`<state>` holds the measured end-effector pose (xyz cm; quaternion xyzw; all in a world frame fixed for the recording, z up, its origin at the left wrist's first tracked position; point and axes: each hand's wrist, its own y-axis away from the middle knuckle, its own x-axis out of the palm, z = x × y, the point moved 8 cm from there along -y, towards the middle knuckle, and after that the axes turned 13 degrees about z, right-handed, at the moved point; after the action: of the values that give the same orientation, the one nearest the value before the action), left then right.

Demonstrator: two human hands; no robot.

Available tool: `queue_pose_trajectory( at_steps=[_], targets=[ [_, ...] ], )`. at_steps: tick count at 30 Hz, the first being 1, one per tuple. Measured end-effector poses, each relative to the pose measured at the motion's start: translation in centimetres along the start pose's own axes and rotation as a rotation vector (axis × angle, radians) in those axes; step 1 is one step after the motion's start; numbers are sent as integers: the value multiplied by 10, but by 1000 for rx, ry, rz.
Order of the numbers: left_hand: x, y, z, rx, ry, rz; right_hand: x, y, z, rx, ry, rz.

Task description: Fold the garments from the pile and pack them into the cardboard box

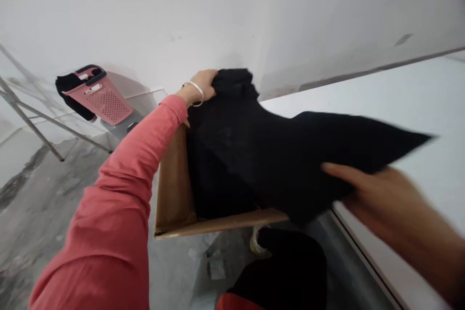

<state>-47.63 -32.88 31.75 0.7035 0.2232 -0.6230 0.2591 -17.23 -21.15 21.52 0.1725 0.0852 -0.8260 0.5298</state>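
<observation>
A black garment (276, 150) stretches between my two hands, from over a cardboard box (174, 189) out past its right side. My left hand (203, 85), with a silver bangle at the wrist, grips the bunched far end of the cloth above the box's back. On the right, my right hand (378, 189) is blurred by motion; its thumb lies on top of the cloth and its fingers are hidden underneath. More black fabric (214, 184) fills the inside of the box. Which kind of garment it is does not show.
To the right of the box lies a broad white surface (417, 92) against the wall. A pink basket (109, 99) with black cloth stands at the left, beside a metal frame with thin legs (32, 126). My dark-clad leg (290, 261) is below the box, over the grey floor (174, 271).
</observation>
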Motion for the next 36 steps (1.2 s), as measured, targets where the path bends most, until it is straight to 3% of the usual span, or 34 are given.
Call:
queue_pose_trajectory(
  at_steps=[3,5,7,12,17,19,21,23,25,28,31,34,36],
  targets=[
    [52,-15,42,-119,-185,103,74,-32,-14,190,-309,129],
    [95,-24,57,-161,-230,223,123,-42,-33,371,-519,236],
    [134,-31,64,-168,-230,319,156,-46,-52,521,-580,307],
    [191,-46,70,-145,-204,414,188,-33,-95,762,-445,499],
    [214,-54,85,-151,-214,430,204,-5,-104,910,-206,868],
    [217,-53,85,-157,-226,392,204,-5,-88,787,17,1044],
    [221,-46,72,-111,-242,317,202,-16,-53,472,237,1130],
    [235,-31,41,28,-243,256,196,-21,-11,157,361,1120],
    [264,-4,0,224,-206,276,182,-17,18,16,396,1049],
    [324,40,-47,416,-96,444,153,4,26,-1,390,961],
    [361,66,-54,384,-53,526,115,31,10,-15,344,845],
    [358,72,-46,300,-140,558,70,58,-4,72,318,640],
    [338,63,-63,330,-247,537,45,81,2,123,295,455]
  ],
)
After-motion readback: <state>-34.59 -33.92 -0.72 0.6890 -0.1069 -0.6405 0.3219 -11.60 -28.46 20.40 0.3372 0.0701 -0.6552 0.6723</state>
